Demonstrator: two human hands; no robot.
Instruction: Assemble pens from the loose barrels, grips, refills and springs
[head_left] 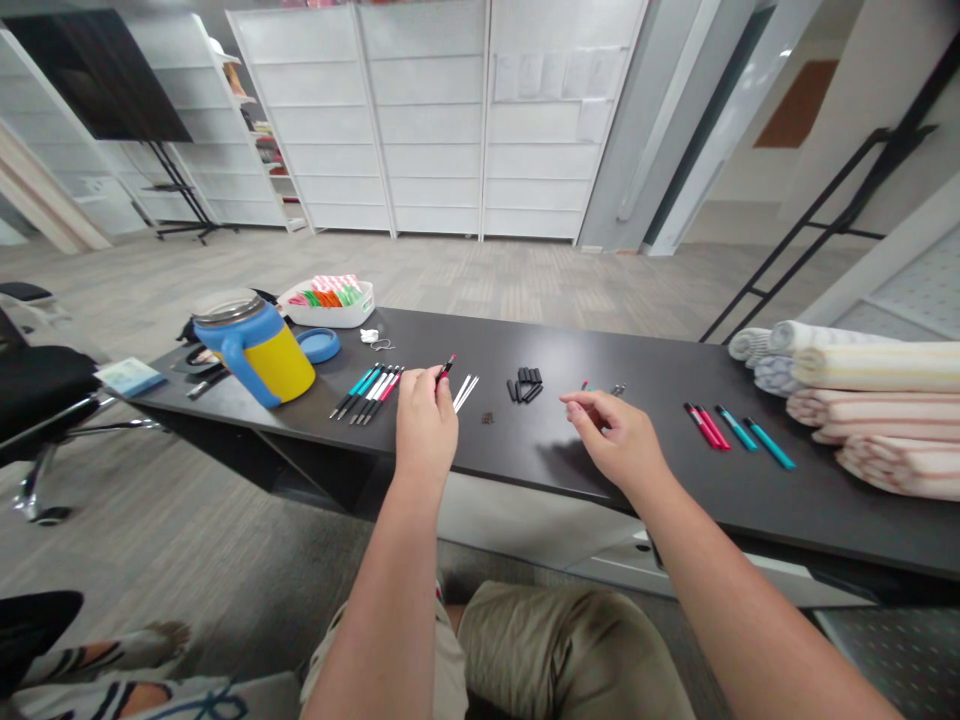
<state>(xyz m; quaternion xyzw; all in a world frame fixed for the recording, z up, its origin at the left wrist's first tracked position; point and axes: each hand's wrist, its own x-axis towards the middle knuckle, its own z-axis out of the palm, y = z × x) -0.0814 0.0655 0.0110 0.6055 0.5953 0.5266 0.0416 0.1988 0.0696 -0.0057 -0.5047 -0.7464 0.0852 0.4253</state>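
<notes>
My left hand (pixel 427 425) is closed around a red and black pen piece (pixel 447 366), its tip pointing up past the fingers. Over the desk to the right, my right hand (pixel 616 435) has thumb and index fingertips close together; whatever may sit between them is too small to make out. White thin rods (pixel 466 392) lie beside the left hand. Between the hands are short black tubes (pixel 528 380) and a little heap of tiny brownish parts (pixel 487 418). Small shiny parts (pixel 619 389) lie behind the right hand. Assembled-looking pens (pixel 366 394) form a row at left.
Red barrels (pixel 706 427) and teal barrels (pixel 770 443) lie on the dark desk (pixel 652 365) at right, before rolled towels (pixel 877 400). A blue-yellow mug (pixel 259 350), its blue lid (pixel 319 345) and a white basket (pixel 349 313) of colourful packets stand at left.
</notes>
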